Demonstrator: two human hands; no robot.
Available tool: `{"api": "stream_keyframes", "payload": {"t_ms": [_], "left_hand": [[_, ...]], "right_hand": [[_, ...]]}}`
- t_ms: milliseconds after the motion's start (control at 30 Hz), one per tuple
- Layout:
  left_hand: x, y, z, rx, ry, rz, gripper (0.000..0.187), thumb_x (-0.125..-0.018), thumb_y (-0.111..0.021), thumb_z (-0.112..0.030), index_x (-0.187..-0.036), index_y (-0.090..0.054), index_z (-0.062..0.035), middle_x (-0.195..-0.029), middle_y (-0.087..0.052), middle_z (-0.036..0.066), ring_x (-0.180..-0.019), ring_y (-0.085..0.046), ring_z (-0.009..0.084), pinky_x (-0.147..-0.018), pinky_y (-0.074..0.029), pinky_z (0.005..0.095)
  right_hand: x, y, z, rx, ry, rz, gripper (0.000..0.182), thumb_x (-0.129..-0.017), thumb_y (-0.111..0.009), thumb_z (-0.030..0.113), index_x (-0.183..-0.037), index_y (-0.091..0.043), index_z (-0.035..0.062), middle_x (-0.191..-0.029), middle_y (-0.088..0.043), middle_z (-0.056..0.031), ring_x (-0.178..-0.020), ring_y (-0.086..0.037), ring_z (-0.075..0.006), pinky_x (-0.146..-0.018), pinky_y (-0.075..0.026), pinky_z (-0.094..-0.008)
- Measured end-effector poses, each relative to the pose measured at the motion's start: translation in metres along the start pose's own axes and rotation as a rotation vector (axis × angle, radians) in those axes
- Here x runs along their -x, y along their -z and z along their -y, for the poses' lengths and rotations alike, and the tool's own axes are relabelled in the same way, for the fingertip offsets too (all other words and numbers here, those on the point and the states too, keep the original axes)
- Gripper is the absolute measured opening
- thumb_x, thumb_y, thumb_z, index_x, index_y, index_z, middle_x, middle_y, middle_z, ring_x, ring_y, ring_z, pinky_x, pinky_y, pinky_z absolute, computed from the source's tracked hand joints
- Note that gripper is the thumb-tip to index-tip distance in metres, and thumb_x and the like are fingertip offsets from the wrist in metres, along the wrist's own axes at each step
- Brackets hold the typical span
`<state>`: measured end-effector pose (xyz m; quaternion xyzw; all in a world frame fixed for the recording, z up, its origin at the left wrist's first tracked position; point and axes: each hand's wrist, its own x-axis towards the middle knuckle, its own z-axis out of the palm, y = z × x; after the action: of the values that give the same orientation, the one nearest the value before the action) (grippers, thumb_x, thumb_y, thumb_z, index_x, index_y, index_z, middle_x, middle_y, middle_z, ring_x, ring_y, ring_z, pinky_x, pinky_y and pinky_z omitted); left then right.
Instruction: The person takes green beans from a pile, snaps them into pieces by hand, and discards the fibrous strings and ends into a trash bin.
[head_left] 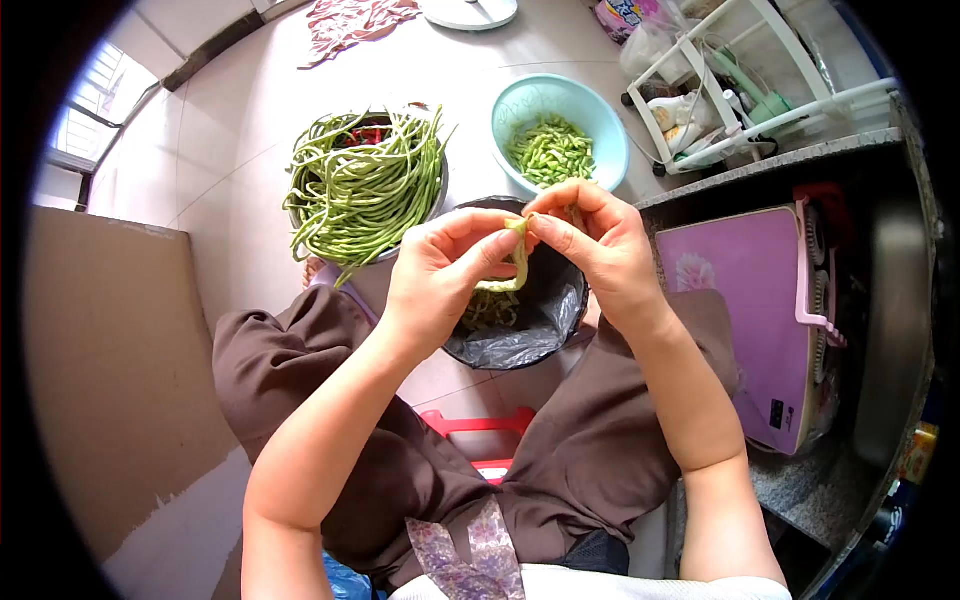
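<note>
My left hand point(440, 275) pinches a pale yellow-green long bean point(520, 265) between thumb and fingers, with part of the bean curving down below the fingertips. At the bean's upper end, the thumb and fingers of my right hand point(605, 245) are pressed together, close against the left fingertips. Under both hands stands a bin lined with a black plastic bag point(515, 345), with bean scraps point(490, 310) inside. Beyond it, a light blue basin point(607, 115) holds short green bean pieces point(552, 150). Whole long beans point(365, 200) fill a bowl to the left.
Something red point(365, 135) shows among the long beans. To the right are a white wheeled rack point(715, 95) and a purple panel point(735, 320) on a shelf. A brown board point(115, 370) stands at left. A pink cloth point(350, 25) lies on the floor, and a red stool point(480, 425) is between my legs.
</note>
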<state>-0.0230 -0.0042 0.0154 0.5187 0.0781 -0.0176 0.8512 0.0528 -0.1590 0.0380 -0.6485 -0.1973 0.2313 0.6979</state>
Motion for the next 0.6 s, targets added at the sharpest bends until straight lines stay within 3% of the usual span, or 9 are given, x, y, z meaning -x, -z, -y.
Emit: {"api": "stream_keyframes", "payload": {"t_ms": [133, 200, 300, 400, 533, 600], "left_hand": [[0.000, 0.000, -0.001, 0.042, 0.060, 0.053, 0.023, -0.090, -0.061, -0.019, -0.104, -0.064, -0.0005, -0.094, -0.067, 0.005, -0.085, -0.062, 0.0091, -0.075, -0.051, 0.0233], [0.001, 0.002, -0.002, 0.072, 0.103, 0.058, 0.023, -0.090, -0.061, -0.020, -0.103, -0.064, -0.0011, -0.093, -0.067, 0.005, -0.085, -0.062, 0.0090, -0.075, -0.050, 0.0235], [0.002, 0.003, -0.003, 0.101, 0.145, 0.100, 0.025, -0.090, -0.061, -0.023, -0.103, -0.064, -0.0021, -0.093, -0.067, 0.005, -0.085, -0.062, 0.0089, -0.076, -0.049, 0.0238], [0.001, 0.003, -0.005, 0.099, 0.175, 0.084, 0.025, -0.090, -0.061, -0.025, -0.101, -0.064, -0.0026, -0.091, -0.067, 0.004, -0.084, -0.063, 0.0102, -0.075, -0.050, 0.0244], [-0.004, 0.011, 0.001, 0.311, 0.248, -0.102, 0.023, -0.090, -0.059, -0.024, -0.101, -0.061, -0.0036, -0.093, -0.065, 0.006, -0.084, -0.063, 0.0137, -0.075, -0.052, 0.0276], [-0.006, 0.016, -0.002, 0.362, 0.240, -0.196, 0.022, -0.091, -0.059, -0.022, -0.103, -0.058, -0.0030, -0.096, -0.065, 0.009, -0.088, -0.063, 0.0159, -0.078, -0.052, 0.0308]], "right_hand": [[0.001, -0.001, -0.002, 0.013, 0.065, -0.007, 0.007, -0.085, -0.062, 0.006, -0.089, -0.061, 0.0001, -0.075, -0.049, 0.0037, -0.061, -0.038, -0.0033, -0.054, -0.033, -0.0198], [0.004, 0.002, 0.000, 0.345, 0.171, -0.006, 0.009, -0.082, -0.065, 0.008, -0.086, -0.060, 0.0010, -0.073, -0.046, 0.0014, -0.059, -0.038, -0.0061, -0.053, -0.033, -0.0225], [0.002, 0.001, 0.005, 0.466, 0.281, 0.018, 0.011, -0.079, -0.066, 0.011, -0.083, -0.060, 0.0022, -0.071, -0.044, -0.0004, -0.057, -0.039, -0.0078, -0.053, -0.034, -0.0244], [0.004, -0.002, 0.004, 0.434, 0.195, -0.016, 0.012, -0.079, -0.065, 0.012, -0.083, -0.059, 0.0022, -0.071, -0.045, -0.0025, -0.057, -0.041, -0.0109, -0.052, -0.036, -0.0266], [0.006, -0.009, 0.003, 0.577, 0.318, 0.065, 0.012, -0.080, -0.063, 0.012, -0.084, -0.057, 0.0026, -0.071, -0.046, -0.0079, -0.058, -0.047, -0.0196, -0.053, -0.039, -0.0295], [0.009, -0.015, 0.005, 0.574, 0.265, 0.176, 0.011, -0.079, -0.063, 0.011, -0.082, -0.056, 0.0032, -0.071, -0.048, -0.0086, -0.059, -0.051, -0.0212, -0.055, -0.041, -0.0314]]}}
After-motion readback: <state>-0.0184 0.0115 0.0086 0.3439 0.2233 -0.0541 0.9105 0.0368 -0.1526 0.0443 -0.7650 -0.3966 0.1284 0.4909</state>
